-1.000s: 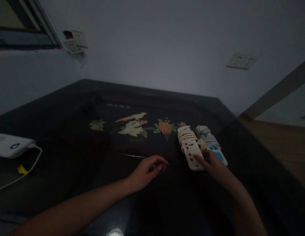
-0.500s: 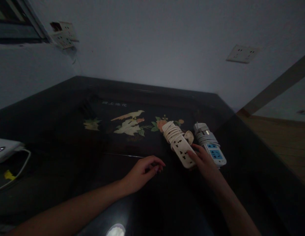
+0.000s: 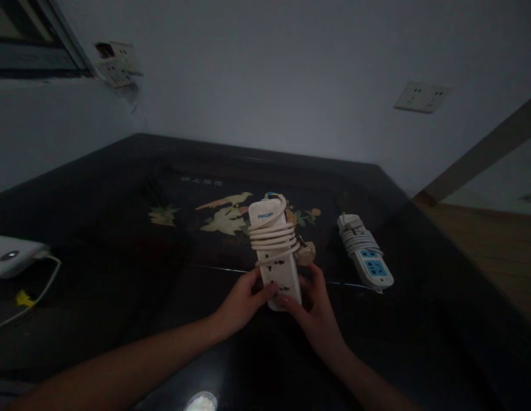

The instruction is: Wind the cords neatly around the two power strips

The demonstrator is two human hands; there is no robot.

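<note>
A white power strip (image 3: 268, 216) marked PHILIPS is held up between both hands, its cord wound several times around the body. Its plug (image 3: 307, 253) hangs at the right side. My left hand (image 3: 243, 299) grips the lower left edge, thumb on the socket face. From the other side, my right hand (image 3: 315, 308) closes on the lower right edge, with its thumb across the front near the bottom end. To the right lies a second power strip (image 3: 375, 268) with blue socket panels and a grey cord wrapped round it, apart from both hands.
The dark table (image 3: 171, 348) carries a bird-and-flower picture (image 3: 225, 220). A white device (image 3: 17, 254) with a cable and a yellow tag (image 3: 24, 298) sits at the left. Wall sockets (image 3: 422, 97) are at the right, and more sockets (image 3: 126, 57) beside the window.
The white power strip has moved left and turned more upright in my right hand. My left hand, empty before, has taken hold of it. The blue-socket strip stays put.
</note>
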